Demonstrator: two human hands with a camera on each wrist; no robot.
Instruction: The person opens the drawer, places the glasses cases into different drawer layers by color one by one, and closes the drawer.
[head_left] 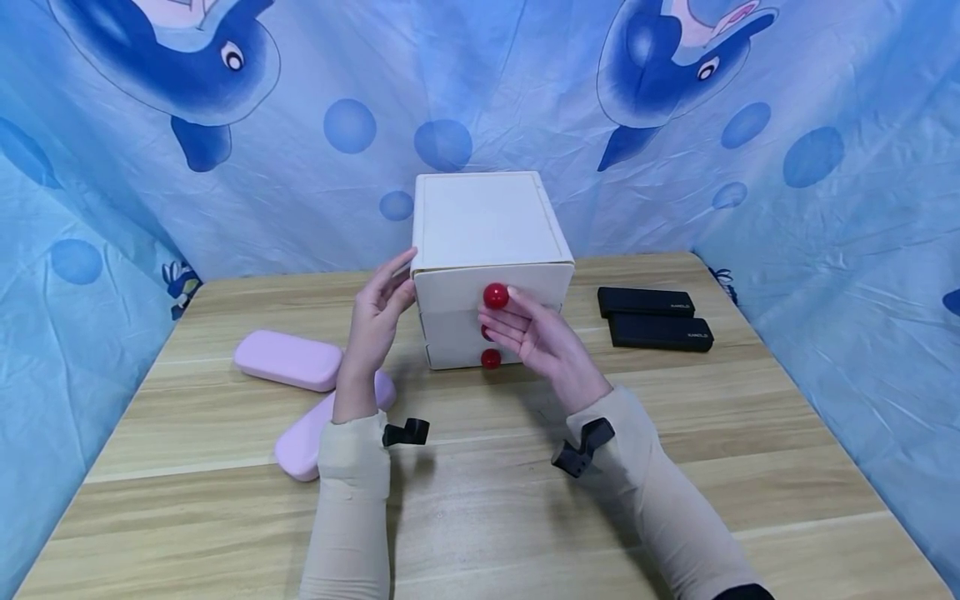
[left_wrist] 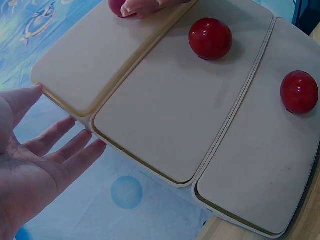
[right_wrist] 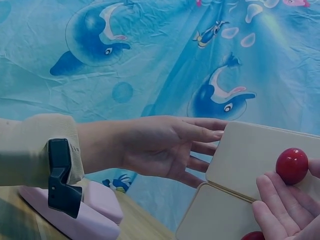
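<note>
A white drawer box (head_left: 487,221) stands at the back of the table, its front fitted with three drawers, each with a round red knob. My right hand (head_left: 546,340) is at the top drawer, pinching its red knob (right_wrist: 292,166) with the thumb on one side and fingers on the other. Partly behind those fingers in the head view is the middle knob (left_wrist: 210,39). The bottom knob (head_left: 491,358) shows below. Along the box's left side, my left hand (head_left: 377,315) rests its extended fingertips (left_wrist: 95,150) at the front edge.
Two lilac oblong cases lie left: the farther case (head_left: 288,360) and the nearer case (head_left: 306,442), partly beneath the left forearm. Two black boxes, the rear one (head_left: 637,302) and the front one (head_left: 660,332), lie right. A blue dolphin-print curtain (head_left: 502,92) surrounds the wooden table (head_left: 480,517).
</note>
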